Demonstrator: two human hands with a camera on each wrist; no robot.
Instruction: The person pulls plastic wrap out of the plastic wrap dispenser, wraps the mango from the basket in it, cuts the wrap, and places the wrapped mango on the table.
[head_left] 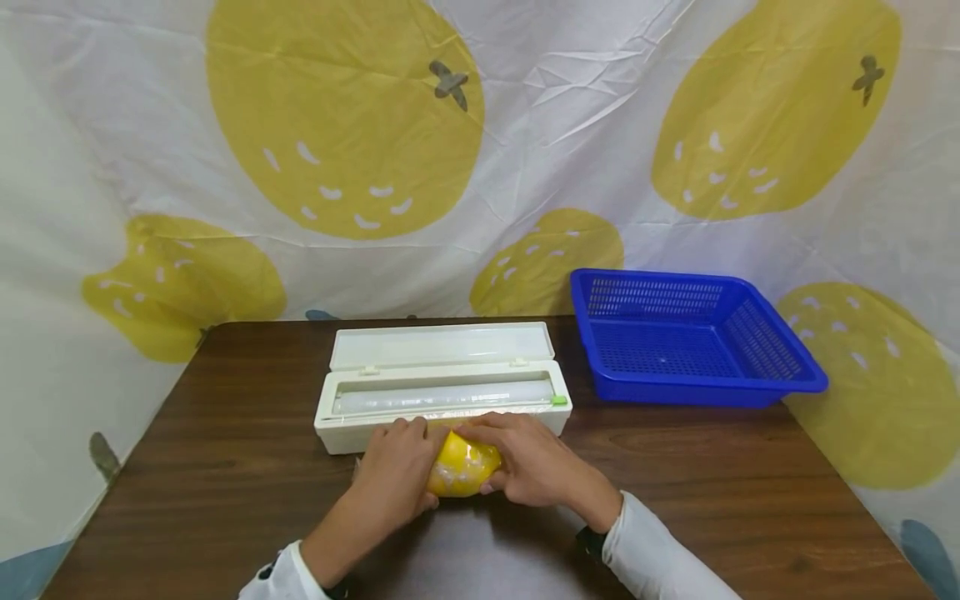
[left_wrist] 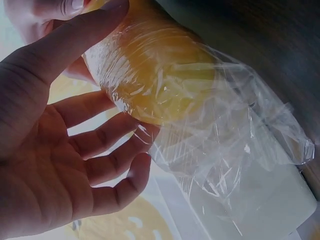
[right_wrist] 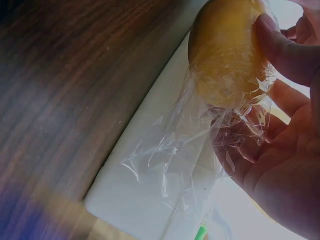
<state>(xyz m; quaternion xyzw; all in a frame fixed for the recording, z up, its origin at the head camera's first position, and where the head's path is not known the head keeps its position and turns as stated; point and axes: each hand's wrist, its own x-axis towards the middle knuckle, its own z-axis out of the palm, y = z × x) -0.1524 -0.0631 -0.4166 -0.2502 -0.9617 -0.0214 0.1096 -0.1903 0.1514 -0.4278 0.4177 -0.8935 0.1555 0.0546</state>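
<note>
A smooth yellow fruit (head_left: 459,471), its exact kind unclear, is wrapped in shiny cling film (left_wrist: 235,120). My left hand (head_left: 397,468) holds it from the left, thumb on the near side and fingers behind. From the right, my right hand (head_left: 536,460) grips it between thumb and fingers. Loose, crumpled film hangs off both ends of the fruit in the wrist views. Just behind the hands stands a white cling film dispenser (head_left: 345,439) with its lid (head_left: 442,346) raised and a film roll (head_left: 446,398) inside.
A blue plastic basket (head_left: 675,390) sits at the back right of the brown wooden table (head_left: 225,467). A green slider (head_left: 559,400) is at the dispenser's right end. Behind the table hangs a white cloth (head_left: 540,125) with yellow fruit prints.
</note>
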